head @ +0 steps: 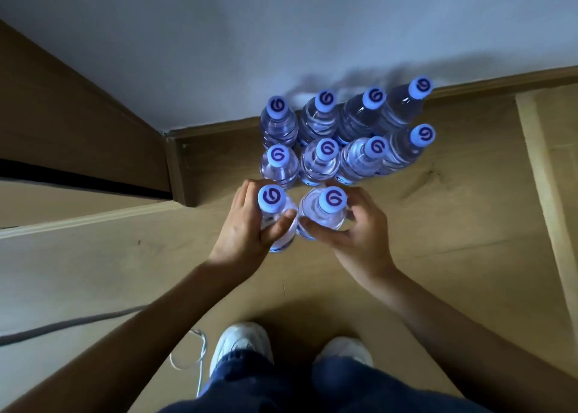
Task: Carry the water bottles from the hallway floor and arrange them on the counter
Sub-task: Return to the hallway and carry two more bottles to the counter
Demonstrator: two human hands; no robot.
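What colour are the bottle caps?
The caps are pale blue with a dark purple swirl, seen in the head view.

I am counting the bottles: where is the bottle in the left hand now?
In the head view, the left hand grips the near-left bottle, beside the right hand's bottle, in front of the eight bottles by the wall.

A home hallway: wood-look floor (438, 225), skirting board (219, 131), plain white wall (281, 21).

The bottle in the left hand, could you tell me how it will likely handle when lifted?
The bottle looks full of water, so probably heavy for its size. Its ribbed clear plastic may flex under the left hand, and being tall and narrow, it could tip if set down carelessly.
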